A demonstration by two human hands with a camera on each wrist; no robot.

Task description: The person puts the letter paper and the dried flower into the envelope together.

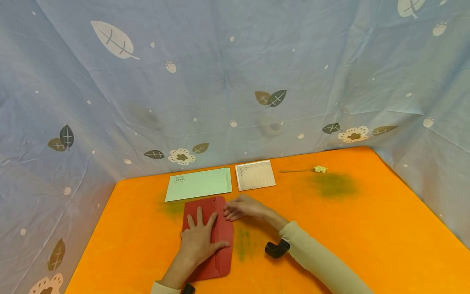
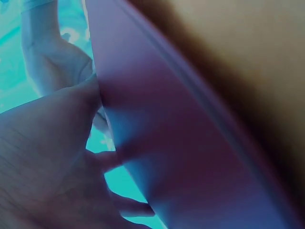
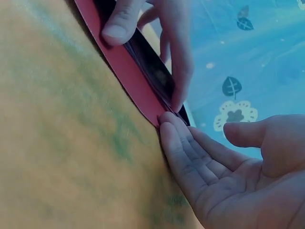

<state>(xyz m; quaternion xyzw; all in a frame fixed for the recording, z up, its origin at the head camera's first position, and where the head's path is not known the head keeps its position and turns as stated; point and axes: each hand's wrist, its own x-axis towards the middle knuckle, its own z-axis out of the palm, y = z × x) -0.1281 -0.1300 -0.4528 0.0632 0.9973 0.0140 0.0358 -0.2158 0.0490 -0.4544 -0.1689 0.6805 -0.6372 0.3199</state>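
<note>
A red envelope lies on the orange tabletop, its flap folded out to the right. My left hand rests on top of it with fingers spread, the thumb reaching across onto the flap. Seen from the right wrist, that thumb presses near the envelope's opening. My right hand is at the flap's upper right corner, its straight fingers touching the edge there with the palm turned up. In the left wrist view the envelope fills much of the frame, beside the left hand.
Behind the red envelope lies a pale green envelope. Right of it is a white lined card, then a small yellowish flower on a thin stem. A blue leaf-patterned curtain hangs along the table's back and sides.
</note>
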